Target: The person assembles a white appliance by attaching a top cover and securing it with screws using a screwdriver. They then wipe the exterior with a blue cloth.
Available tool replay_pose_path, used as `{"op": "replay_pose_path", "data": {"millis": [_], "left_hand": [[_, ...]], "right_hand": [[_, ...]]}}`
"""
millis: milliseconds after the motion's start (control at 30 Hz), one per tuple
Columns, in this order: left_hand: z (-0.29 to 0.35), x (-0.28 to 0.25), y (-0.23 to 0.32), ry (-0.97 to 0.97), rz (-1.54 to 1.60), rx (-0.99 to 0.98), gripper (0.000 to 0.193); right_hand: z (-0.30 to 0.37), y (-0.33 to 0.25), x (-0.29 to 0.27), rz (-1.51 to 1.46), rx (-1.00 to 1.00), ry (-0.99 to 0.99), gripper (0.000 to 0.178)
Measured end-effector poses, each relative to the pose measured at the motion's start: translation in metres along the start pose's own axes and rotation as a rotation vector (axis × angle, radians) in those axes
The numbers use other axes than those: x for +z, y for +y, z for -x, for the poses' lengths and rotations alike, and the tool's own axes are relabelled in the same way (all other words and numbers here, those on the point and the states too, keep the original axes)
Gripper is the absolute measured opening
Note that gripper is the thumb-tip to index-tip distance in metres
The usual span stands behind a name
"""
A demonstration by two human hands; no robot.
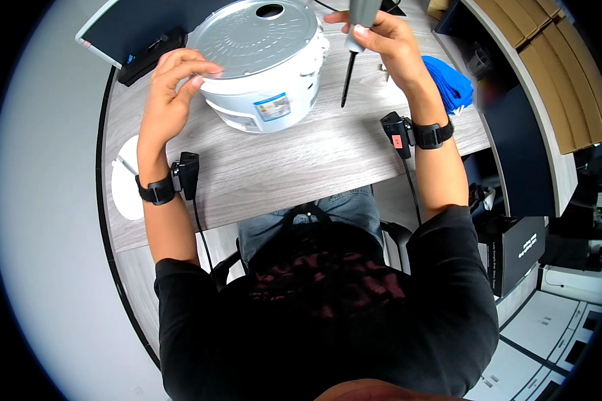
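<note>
Desktop (267, 170) spreads open between white appliance (247, 90), grey screwdriver (354, 45) and front edge (227, 222).

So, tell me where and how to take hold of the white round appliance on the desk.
Clasp the white appliance by its curved side wall, below the grey top disc, coming from left and right at once. The body is broad and round, so opposed holds should balance it best. On the right, small fittings stick out, so keep clear of them.

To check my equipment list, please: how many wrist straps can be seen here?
2: the left strap is on the wrist of the left hand, the right strap on that of the right hand. Both are plainly visible.
</note>
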State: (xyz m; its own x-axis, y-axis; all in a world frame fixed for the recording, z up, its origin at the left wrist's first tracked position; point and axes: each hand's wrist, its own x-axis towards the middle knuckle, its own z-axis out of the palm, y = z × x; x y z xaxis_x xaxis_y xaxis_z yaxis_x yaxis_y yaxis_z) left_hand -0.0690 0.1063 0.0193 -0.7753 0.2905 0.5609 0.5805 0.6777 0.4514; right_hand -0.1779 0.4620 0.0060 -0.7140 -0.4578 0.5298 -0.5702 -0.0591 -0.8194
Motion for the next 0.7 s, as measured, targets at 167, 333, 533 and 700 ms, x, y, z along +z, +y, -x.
{"op": "replay_pose_path", "data": {"millis": [167, 333, 533, 700], "left_hand": [[0.007, 0.012, 0.035, 0.217, -0.211, -0.069, 0.025], [0.004, 0.053, 0.068, 0.214, -0.281, 0.025, 0.026], [-0.008, 0.056, 0.041, 0.233, -0.083, -0.011, 0.026], [-0.020, 0.048, 0.008, 0.149, 0.134, 0.072, 0.020]], "right_hand": [[-0.003, -0.010, 0.025, 0.059, -0.070, -0.111, 0.038], [-0.003, -0.006, 0.039, 0.041, -0.028, -0.128, 0.036], [0.004, -0.007, 0.040, 0.088, -0.035, -0.112, 0.036], [0.009, -0.008, 0.035, 0.113, -0.070, -0.060, 0.033]]}}
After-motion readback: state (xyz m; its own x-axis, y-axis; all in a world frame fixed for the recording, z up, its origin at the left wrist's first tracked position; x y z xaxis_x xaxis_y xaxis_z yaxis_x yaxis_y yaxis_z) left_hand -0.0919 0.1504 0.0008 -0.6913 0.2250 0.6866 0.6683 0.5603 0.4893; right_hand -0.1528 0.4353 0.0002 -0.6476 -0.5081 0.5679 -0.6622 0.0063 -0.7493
